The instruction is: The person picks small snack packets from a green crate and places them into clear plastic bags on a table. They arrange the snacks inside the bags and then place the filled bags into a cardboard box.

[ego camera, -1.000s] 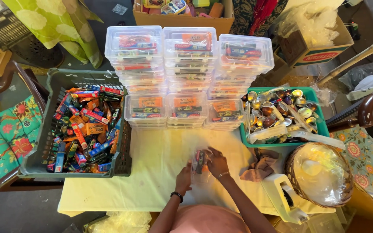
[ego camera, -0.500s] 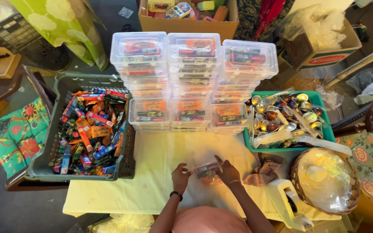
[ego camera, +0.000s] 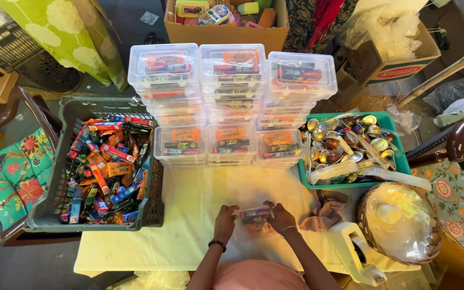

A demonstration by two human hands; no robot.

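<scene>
Clear plastic box with colourful small packets inside lies flat on the pale yellow tablecloth at the near middle of the table, held between both hands. Left hand, with a dark band at the wrist, has its fingers curled together on the box's left edge; right hand, with a thin bangle, has its fingers bent over the right edge and top corner, so both hands are clamped on the box. Just right of the right hand lies a crumpled brown cloth, and nearer still a white tape dispenser. Far of the hands stand stacks of filled clear boxes in rows. Left of them sits a dark grey crate full of bright small packages. On the right, a green tray holds shiny round metal pieces, and near it is a woven basket covered in clear plastic.
</scene>
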